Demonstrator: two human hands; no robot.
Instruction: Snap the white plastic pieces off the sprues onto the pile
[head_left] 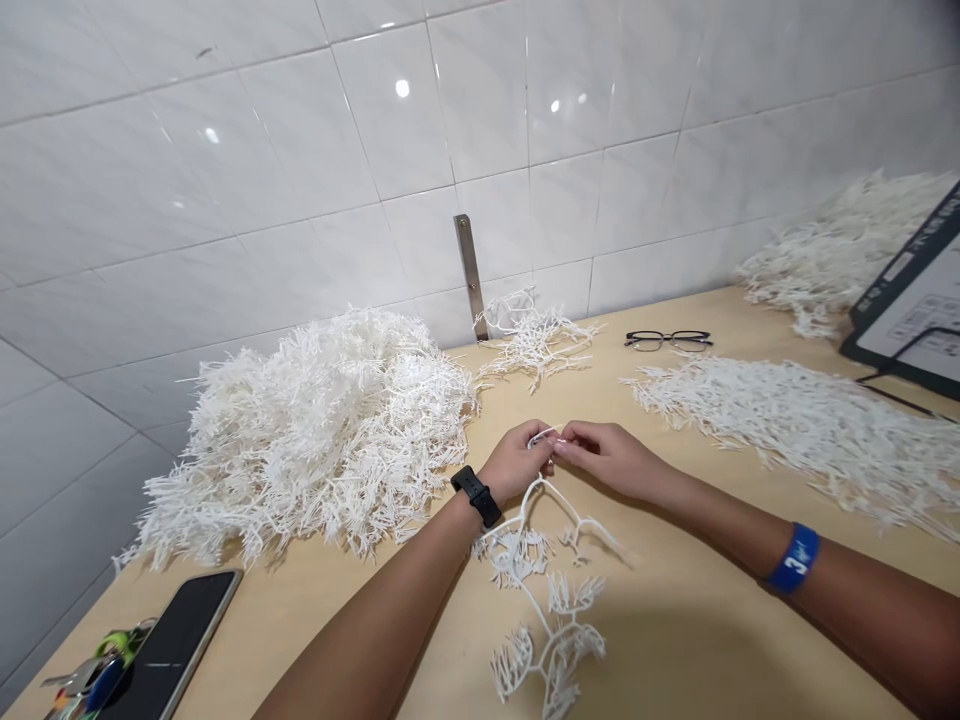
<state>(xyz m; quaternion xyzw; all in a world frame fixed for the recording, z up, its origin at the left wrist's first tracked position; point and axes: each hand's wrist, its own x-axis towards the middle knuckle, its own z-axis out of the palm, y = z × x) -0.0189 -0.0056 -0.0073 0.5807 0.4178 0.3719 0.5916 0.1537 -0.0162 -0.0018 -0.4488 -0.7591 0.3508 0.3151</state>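
Note:
My left hand (514,462) and my right hand (604,458) meet at the middle of the view, their fingertips pinching a thin white strand (543,437). That strand belongs to a branched white plastic sprig (551,600), which trails down across the table towards me. Its lower end, with bushy tufts, rests on the wood. The fingers hide the exact pinch point. A large heap of similar white sprigs (315,435) lies left of my left hand, and a flatter spread (795,440) lies to the right.
A light wooden table (697,620) meets a white tiled wall (375,130) bearing a metal bracket (471,275). On the table are a small sprig cluster (534,340), glasses (667,341), a phone (172,645), keys (97,670), another heap (832,250) and a dark-framed board (911,300).

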